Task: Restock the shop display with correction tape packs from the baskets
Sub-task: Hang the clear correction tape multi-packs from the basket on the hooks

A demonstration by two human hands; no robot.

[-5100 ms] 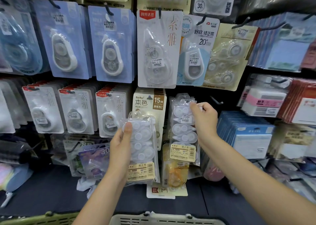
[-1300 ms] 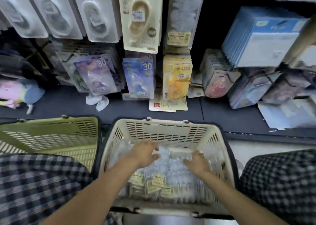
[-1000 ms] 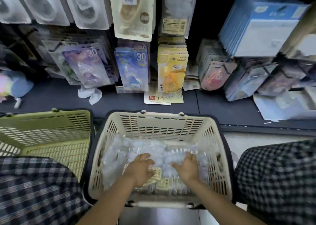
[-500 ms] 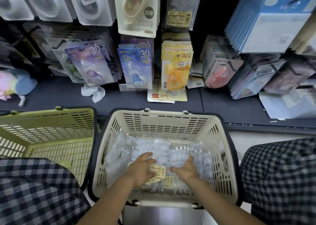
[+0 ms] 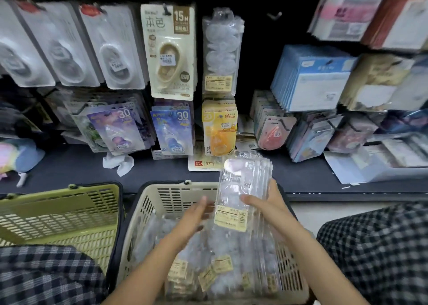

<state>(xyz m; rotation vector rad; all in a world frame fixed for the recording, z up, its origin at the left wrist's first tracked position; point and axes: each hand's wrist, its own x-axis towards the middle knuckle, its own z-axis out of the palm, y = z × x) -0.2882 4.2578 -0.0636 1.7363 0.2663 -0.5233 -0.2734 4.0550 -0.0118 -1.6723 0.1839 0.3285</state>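
Both bare forearms reach forward, hands close together at centre.

The right hand [image 5: 266,206] is raised, thumb across the front and fingers curled behind the stack of clear packs [image 5: 240,188] it grips upright. The left hand [image 5: 196,214] sits just beside it and slightly lower, fingers straight and together, their tips by the stack's left edge; contact cannot be told.

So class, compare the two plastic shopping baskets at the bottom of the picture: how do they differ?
The beige slatted plastic basket is piled with clear correction tape packs; the yellow-green slatted plastic basket shows none in its visible part. The beige one sits between the person's arms, the green one to its left, partly hidden by a checked trouser leg. Both have dark handles.
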